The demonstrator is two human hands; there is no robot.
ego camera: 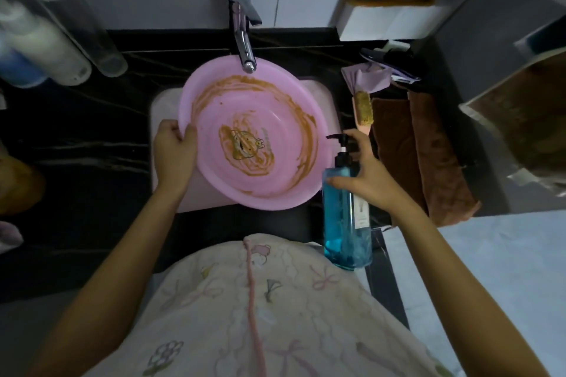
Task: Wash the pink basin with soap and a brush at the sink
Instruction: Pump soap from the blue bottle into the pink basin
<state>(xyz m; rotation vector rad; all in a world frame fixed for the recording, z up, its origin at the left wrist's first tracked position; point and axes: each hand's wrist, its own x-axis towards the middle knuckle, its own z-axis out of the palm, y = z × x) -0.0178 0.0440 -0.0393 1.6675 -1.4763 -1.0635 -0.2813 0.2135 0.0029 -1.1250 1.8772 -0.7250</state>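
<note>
- Head view is looking straight down at a pink basin (254,131) that is sitting in the pale sink (164,101), its near rim reaching over the sink's front edge.
- Brown-orange smears are ringing the basin's inner wall and covering its bottom around a small cartoon print.
- The chrome tap (244,40) is hanging over the basin's far rim; no water is showing at the spout.
- The left hand (174,150) is gripping the basin's left rim, thumb lying over the edge on the inside and fingers curling round the outside.
- The right hand (366,174) is holding a blue soap bottle (346,220) just beside the basin's right rim, thumb pressing across the bottle's shoulder and the other fingers wrapping behind its neck.
- One finger of that hand is reaching up beside the black pump head (338,138), whose nozzle is pointing toward the basin.
- Whether the bottle is standing on the dark counter (92,147) or being lifted off it, I cannot tell.
- A pink-handled brush (363,110) is lying on the counter right of the sink, just beyond the right hand and not being touched.
- A brown towel (428,156) is lying right of the brush.
</note>
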